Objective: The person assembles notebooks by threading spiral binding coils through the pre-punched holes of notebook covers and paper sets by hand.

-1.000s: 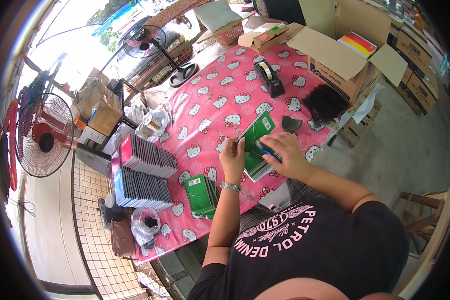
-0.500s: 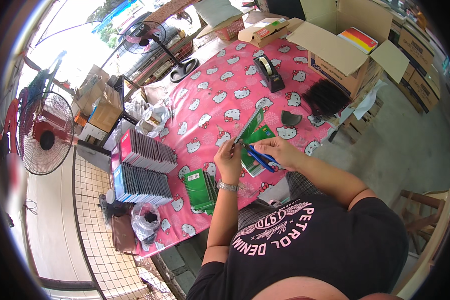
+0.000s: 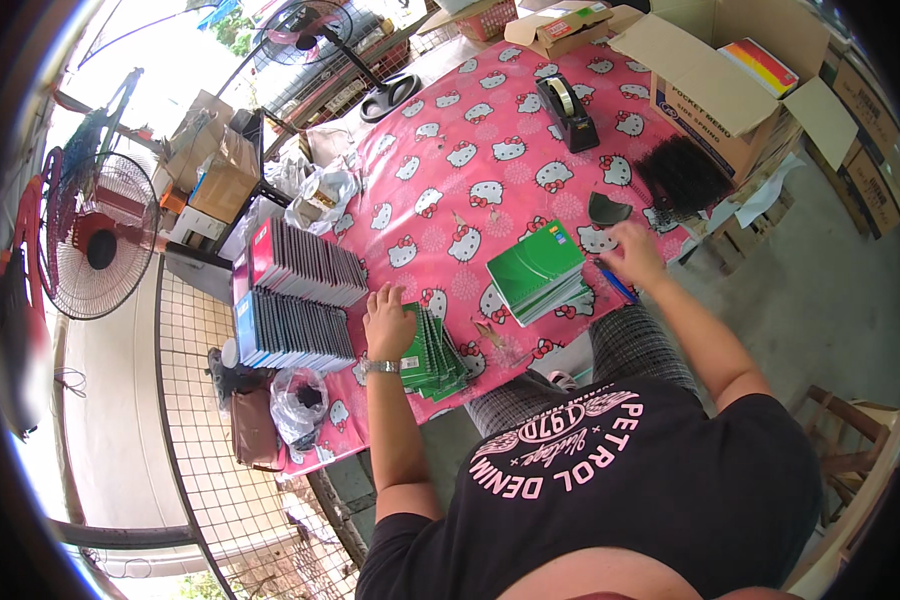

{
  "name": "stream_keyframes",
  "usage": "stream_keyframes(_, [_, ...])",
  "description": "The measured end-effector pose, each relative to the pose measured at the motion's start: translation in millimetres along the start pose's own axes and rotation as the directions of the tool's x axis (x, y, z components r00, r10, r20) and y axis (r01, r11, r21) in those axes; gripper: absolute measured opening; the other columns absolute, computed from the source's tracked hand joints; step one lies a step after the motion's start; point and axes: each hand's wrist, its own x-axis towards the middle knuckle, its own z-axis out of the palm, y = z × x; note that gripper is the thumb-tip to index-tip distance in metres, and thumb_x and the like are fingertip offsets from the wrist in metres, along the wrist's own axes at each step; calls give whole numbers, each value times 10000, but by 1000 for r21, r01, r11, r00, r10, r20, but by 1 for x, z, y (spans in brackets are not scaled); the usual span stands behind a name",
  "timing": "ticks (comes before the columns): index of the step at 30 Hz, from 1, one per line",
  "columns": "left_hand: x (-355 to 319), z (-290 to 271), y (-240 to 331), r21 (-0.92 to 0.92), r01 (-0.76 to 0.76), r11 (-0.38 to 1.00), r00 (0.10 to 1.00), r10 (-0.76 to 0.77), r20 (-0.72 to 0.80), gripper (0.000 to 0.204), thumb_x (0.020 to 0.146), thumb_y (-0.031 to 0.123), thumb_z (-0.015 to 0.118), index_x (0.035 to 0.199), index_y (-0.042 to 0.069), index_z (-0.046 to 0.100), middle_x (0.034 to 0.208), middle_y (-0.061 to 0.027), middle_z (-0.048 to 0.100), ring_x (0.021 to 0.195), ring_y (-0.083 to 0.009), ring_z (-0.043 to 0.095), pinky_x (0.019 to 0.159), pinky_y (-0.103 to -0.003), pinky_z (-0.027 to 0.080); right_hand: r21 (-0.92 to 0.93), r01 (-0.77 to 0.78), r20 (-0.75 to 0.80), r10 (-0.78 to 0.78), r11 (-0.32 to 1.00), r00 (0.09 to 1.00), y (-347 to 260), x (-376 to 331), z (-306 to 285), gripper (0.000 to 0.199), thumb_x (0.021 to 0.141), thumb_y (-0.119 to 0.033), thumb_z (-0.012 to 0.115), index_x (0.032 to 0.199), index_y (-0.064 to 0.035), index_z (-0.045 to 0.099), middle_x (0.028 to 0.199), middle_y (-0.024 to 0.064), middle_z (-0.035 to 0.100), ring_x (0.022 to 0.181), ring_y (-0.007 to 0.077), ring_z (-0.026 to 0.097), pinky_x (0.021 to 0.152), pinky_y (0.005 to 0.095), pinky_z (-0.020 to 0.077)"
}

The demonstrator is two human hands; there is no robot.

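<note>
My left hand (image 3: 388, 322), with a metal watch at its wrist, has its fingers spread at the upper left corner of a fanned pile of green spiral notebooks (image 3: 436, 358). My right hand (image 3: 634, 256) is to the right of a second stack of green notebooks (image 3: 536, 268), thumb and fingers apart. Blue-handled pliers (image 3: 620, 285) lie just below its fingertips, beside the stack; their jaws are hard to make out. A dark green curved piece (image 3: 608, 209) sits just beyond this hand.
A tape dispenser (image 3: 570, 118), a bundle of thin black strands (image 3: 682, 178) and an open carton (image 3: 715, 110) stand farther right. Rows of notebooks (image 3: 295, 325) and a plastic bag (image 3: 300, 405) line the left. A floor fan (image 3: 100, 245) stands beyond the pink tablecloth (image 3: 440, 225).
The notebook held up by both hands now lies on the right stack. My left hand has moved left to the fanned pile, my right hand rightward, off the pliers. The view has shifted.
</note>
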Motion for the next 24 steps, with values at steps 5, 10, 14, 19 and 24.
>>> stream_keyframes(5, [25, -3, 70, -209, -215, 954, 962, 169, -216, 387, 807, 133, 694, 1184, 93, 615, 1321, -142, 563, 1274, -383, 469, 1044, -487, 410, -490, -319, -203, 250, 811, 947, 76, 45, -20, 219, 840, -181, 659, 1024, -62, 654, 1007, 116, 617, 1029, 300, 606, 863, 437, 502])
stream_keyframes(10, [-2, -3, 190, -318, -625, 713, 780, 589, -212, 312, 806, 104, 677, 1113, 70, 636, 1159, -116, 624, 1084, -317, 572, 945, -434, 478, -633, -260, -22, 319, 729, 947, 99, 65, -16, 167, 873, -163, 598, 1002, -78, 660, 989, 112, 658, 946, 287, 663, 824, 428, 529])
stream_keyframes(14, [0, 12, 203, -144, -656, 741, 753, 629, -193, 249, 802, 91, 637, 1050, 88, 658, 1055, -70, 643, 944, -265, 617, 818, -390, 528, -651, -189, 72, 307, 735, 949, 93, 75, -28, 142, 869, -139, 590, 978, -92, 667, 954, 118, 695, 938, 287, 688, 804, 431, 534])
stream_keyframes(19, [19, -15, 189, -347, -628, 696, 769, 623, -143, 242, 843, 86, 583, 1074, 100, 654, 1000, -56, 661, 880, -275, 648, 733, -390, 545, -556, -253, 39, 329, 792, 943, 94, 80, -46, 185, 815, -127, 664, 990, -67, 662, 942, 142, 675, 949, 316, 680, 821, 423, 531])
stream_keyframes(24, [39, -29, 191, -241, -572, 784, 819, 531, -217, 305, 855, 71, 557, 1154, 92, 610, 1033, -106, 655, 972, -302, 637, 830, -424, 506, 0, -118, -166, 117, 993, 979, 48, 90, -64, 332, 788, -28, 609, 1109, -65, 684, 999, 163, 595, 953, 321, 628, 838, 395, 512])
